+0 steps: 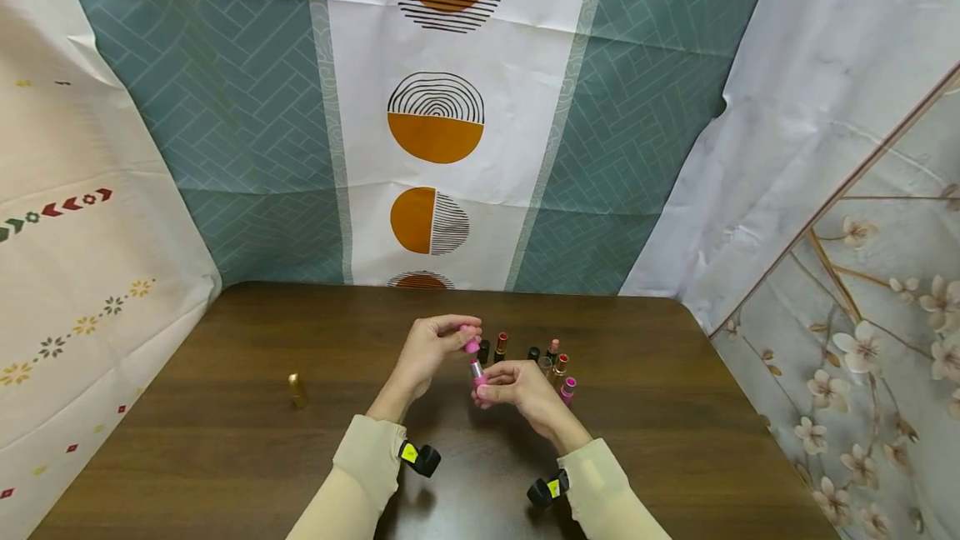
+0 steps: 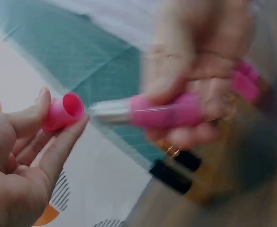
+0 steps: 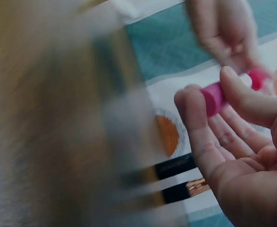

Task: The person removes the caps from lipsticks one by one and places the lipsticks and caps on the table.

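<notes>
My left hand (image 1: 429, 350) pinches a pink lipstick cap (image 2: 58, 113) between thumb and fingers, its hollow mouth turned toward the other hand. Below and to the right, my right hand (image 1: 523, 392) grips a pink lipstick tube (image 2: 148, 113) that has a silver collar. In the left wrist view, the collar's end points at the cap's mouth and lies close to it. Both pieces are held above the table, near its middle. The right wrist view shows the tube's pink base (image 3: 213, 100) between thumb and fingertips.
Several lipsticks stand just behind and right of my hands, among them a black and gold one (image 1: 501, 347) and a magenta one (image 1: 567, 391). Farther left, a gold tube (image 1: 297, 391) stands alone on the brown wooden table (image 1: 225, 457). A patterned curtain (image 1: 262, 107) hangs behind the table.
</notes>
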A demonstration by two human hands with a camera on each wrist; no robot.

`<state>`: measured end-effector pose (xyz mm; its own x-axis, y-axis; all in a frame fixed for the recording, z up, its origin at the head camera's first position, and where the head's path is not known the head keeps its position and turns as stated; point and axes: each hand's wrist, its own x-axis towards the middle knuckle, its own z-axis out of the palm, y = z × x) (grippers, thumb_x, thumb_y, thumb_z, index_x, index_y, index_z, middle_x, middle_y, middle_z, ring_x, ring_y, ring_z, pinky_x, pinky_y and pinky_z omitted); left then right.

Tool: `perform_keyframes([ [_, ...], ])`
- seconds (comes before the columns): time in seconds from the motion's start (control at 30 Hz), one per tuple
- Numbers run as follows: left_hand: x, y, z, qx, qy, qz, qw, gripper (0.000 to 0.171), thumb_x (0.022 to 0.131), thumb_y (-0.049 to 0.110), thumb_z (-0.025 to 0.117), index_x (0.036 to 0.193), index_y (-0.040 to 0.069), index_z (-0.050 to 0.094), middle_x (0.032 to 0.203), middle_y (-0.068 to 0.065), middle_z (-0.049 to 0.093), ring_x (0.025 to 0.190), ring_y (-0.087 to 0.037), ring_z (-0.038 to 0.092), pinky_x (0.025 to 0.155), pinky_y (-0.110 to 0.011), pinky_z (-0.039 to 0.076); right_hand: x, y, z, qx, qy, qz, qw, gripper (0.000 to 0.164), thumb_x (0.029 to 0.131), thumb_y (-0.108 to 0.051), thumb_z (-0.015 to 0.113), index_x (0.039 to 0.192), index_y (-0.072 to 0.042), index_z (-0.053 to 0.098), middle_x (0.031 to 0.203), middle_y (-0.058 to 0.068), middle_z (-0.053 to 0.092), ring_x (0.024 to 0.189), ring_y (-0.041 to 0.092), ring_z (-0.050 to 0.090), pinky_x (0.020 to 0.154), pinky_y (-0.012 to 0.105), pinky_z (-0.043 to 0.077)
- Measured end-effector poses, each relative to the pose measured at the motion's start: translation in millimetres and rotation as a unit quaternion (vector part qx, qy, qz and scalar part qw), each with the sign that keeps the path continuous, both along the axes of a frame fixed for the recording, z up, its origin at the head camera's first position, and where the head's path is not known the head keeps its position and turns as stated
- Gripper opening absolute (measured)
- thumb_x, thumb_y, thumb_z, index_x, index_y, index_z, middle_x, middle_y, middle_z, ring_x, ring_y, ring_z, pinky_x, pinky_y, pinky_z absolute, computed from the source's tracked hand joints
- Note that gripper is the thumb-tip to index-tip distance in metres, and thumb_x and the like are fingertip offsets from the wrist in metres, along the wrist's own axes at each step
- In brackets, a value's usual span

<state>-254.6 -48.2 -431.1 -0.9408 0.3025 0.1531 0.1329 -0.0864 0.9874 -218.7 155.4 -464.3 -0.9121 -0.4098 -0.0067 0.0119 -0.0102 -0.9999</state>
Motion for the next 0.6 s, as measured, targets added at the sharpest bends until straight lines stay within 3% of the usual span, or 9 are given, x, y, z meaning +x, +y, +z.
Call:
perform_keyframes([
  [0.1, -4.0, -2, 5.3, 0.018, -0.006, 0.015, 0.9997, 0.025, 0.098, 0.003, 0.07, 0.121, -0.007, 0.072, 0.11, -0.017, 0.076, 0.092, -0.024, 0.075, 0.088, -0.036, 0.06, -1.0, 7, -3.2, -0.003, -0.006, -0.008, 1.0, 0.035, 0.099, 0.0, 0.068, 0.122, 0.024, 0.058, 0.098, 0.016, 0.078, 0.085, 0.018, 0.075, 0.082, 0.034, 0.061],
  [0.2, -5.9, 0, 7.6, -0.007, 0.013, 0.016, 0.9998, 0.026, 0.098, 0.007, 0.072, 0.121, -0.005, 0.073, 0.113, -0.019, 0.075, 0.088, -0.019, 0.073, 0.087, -0.033, 0.06, -2.9, 16, -1.1, -0.024, -0.007, -0.031, 0.999, 0.036, 0.099, 0.002, 0.067, 0.124, 0.025, 0.055, 0.098, 0.014, 0.078, 0.087, 0.019, 0.076, 0.084, 0.035, 0.061],
  [0.6, -4.7, 11, -6.5, -0.076, 0.035, 0.044, 0.9955, 0.024, 0.097, 0.014, 0.076, 0.118, 0.003, 0.078, 0.113, -0.011, 0.077, 0.098, -0.023, 0.073, 0.091, -0.039, 0.058, -5.7, 28, 6.5, 0.022, 0.011, -0.069, 0.997, 0.043, 0.1, -0.008, 0.069, 0.131, 0.019, 0.056, 0.112, 0.023, 0.075, 0.102, 0.032, 0.075, 0.093, 0.036, 0.059],
])
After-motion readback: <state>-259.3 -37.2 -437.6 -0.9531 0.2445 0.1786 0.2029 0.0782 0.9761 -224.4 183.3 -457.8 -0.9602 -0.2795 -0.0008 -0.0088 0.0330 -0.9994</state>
